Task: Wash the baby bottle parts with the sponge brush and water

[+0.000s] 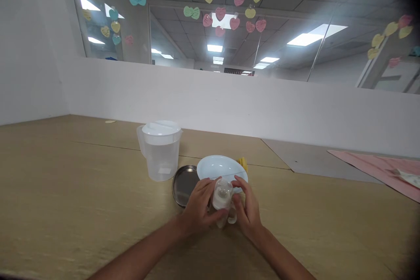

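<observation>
A baby bottle (222, 196) with a clear domed cap, a white collar and a side handle is between my hands, near the front of the table. My left hand (201, 205) is closed round its left side, the thumb across the front below the collar. On the other side my right hand (247, 210) curls its fingers and thumb against the cap and collar, close to the handle. Part of the bottle's lower body is hidden by my fingers. Just behind my hands are a white oval bowl (218, 164) and a dark metal tray (183, 183), both partly covered.
A clear lidded pitcher (162, 157) stands at the back left of the tray. Something yellow and ridged (243, 163) shows behind the bowl. A pink cloth (377, 168) lies far right on the wooden table (82, 192). Behind is a white wall (213, 96).
</observation>
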Demonstrator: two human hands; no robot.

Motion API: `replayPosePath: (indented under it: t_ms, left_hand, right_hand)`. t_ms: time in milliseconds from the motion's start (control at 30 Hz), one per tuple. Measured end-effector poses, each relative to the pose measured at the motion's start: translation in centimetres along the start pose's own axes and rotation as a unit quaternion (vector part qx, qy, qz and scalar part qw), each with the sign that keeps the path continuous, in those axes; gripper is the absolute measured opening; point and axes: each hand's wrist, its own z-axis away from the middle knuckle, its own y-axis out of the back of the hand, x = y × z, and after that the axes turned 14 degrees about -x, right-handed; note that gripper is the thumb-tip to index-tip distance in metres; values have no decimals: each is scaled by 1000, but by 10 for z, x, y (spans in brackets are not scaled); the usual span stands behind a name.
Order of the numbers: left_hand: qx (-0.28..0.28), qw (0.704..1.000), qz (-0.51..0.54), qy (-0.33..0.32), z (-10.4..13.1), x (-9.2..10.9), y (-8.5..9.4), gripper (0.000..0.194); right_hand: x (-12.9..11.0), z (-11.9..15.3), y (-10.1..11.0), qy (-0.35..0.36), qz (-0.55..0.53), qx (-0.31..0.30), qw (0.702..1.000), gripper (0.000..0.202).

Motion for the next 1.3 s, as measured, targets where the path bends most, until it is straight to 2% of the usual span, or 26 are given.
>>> replayPosePath:
  t_ms: [100,200,367,533,667,867,1033,1300]
  left_hand:
    - [-8,1000,0,19,0,2,-5,54]
    - [0,1000,0,24,2,0,-11,55]
    - [1,1000,-9,-12,4,-1,-14,60]
    - [-24,1000,8,-6,3,6,-10,56]
    - [-38,999,12,-3,3,6,-11,60]
    - [-55,998,11,-17,3,6,-11,62]
    - [-37,999,4,4,1,5,-8,62]
    - [-13,1000,-17,-7,-1,2,-11,59]
  right_hand:
    - [-1,3,-2,51,37,-38,997,48]
    - [-3,4,-5,70,60,-46,995,54]
    - [-9,2,-1,67,47,-40,996,51]
    - [-9,2,2,50,7,-40,998,46]
    - [-9,2,3,35,-21,-38,998,44]
    - [-11,1,6,50,17,-21,998,45]
    - [-6,3,3,56,45,-10,997,46]
    - [-4,4,0,66,52,-4,996,46]
